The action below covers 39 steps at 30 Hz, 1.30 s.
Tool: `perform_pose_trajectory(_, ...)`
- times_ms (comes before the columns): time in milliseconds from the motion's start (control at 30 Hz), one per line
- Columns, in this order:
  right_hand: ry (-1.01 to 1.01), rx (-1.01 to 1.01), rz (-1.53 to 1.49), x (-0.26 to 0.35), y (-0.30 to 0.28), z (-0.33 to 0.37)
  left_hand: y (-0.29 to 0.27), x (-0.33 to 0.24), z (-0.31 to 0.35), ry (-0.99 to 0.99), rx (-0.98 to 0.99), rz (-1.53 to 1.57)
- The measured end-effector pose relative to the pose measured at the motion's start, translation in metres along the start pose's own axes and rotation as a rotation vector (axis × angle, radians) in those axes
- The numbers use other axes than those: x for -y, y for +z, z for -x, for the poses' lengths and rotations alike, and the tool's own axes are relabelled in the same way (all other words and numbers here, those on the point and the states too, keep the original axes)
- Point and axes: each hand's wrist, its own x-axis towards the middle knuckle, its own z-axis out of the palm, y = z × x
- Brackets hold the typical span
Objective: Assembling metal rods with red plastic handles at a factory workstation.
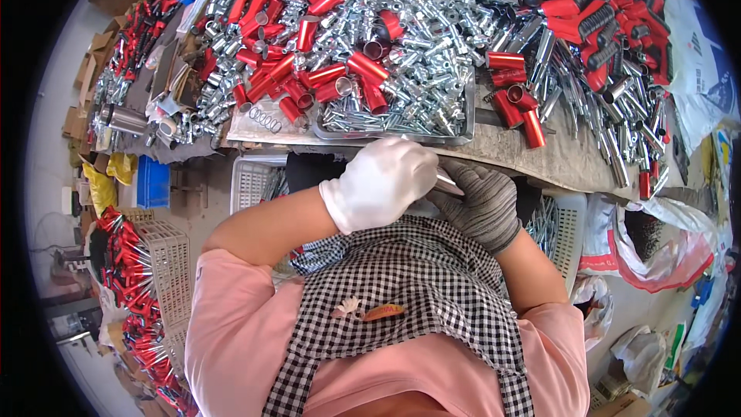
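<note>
My left hand (386,183), in a white glove, is closed in front of the table edge; its fingertips are hidden, so what it grips cannot be made out. Right beside it, my right hand (485,205) wears a grey striped glove, with its fingers curled around a shiny silver metal tube (448,184). The tube shows between the two hands, and its left end disappears under the white glove. Just beyond my hands is a metal tray (461,137) with small screws (363,120) and heaped silver fittings (432,38).
Red metal sleeves (367,68) lie over the fittings. Red-and-black handles (594,15) and silver rods (610,131) pile up at the right. A loose spring (265,119) lies left of the tray. Plastic baskets (248,185) stand below the table; red parts (131,278) fill the left side.
</note>
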Motion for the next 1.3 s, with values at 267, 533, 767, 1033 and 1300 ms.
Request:
perform_pose_trajectory(267,-0.268,-0.164,0.012,0.001,0.003,0.005,-0.030,0.002,-0.012,-0.593,0.397,0.493)
perform_pose_trajectory(533,-0.288,-0.151,-0.045,-0.004,-0.009,0.005,-0.017,0.005,-0.007,-0.482,0.407,0.618)
perform_pose_trajectory(767,-0.204,-0.033,-0.086,-0.006,-0.009,0.000,-0.021,0.006,-0.004,-0.502,0.372,0.459)
perform_pose_trajectory(1033,0.013,0.222,-0.395,-0.035,-0.003,0.027,-0.030,0.027,0.012,-0.300,-0.034,-0.023)
perform_pose_trajectory(1300,0.236,0.184,-0.627,-0.038,-0.012,0.028,-0.005,0.060,0.021,-0.348,-0.041,-0.518)
